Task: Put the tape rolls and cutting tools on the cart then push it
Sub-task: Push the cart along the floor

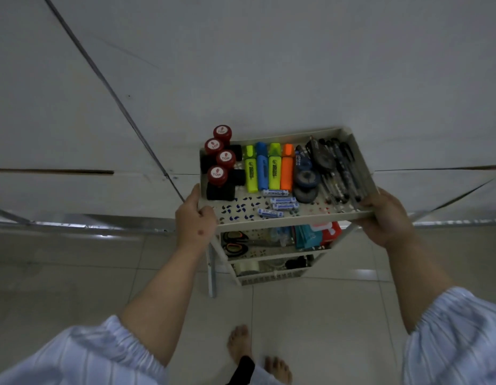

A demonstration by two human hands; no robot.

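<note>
The loading looks done: scissors sit on the middle shelf and a clear tape roll on the bottom one. The left hand and right hand curl their fingers around the 2 near corners of the cart. Only the push is left.

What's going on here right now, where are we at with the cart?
A person grips the top tray of the cart with both hands: the left hand on its near left corner, the right hand on its near right corner. The top tray holds stamps, highlighters, pens and tape rolls. Scissors lie on the middle shelf, and a clear tape roll sits on the bottom one. Loading looks done, with pushing apparently next.
</note>
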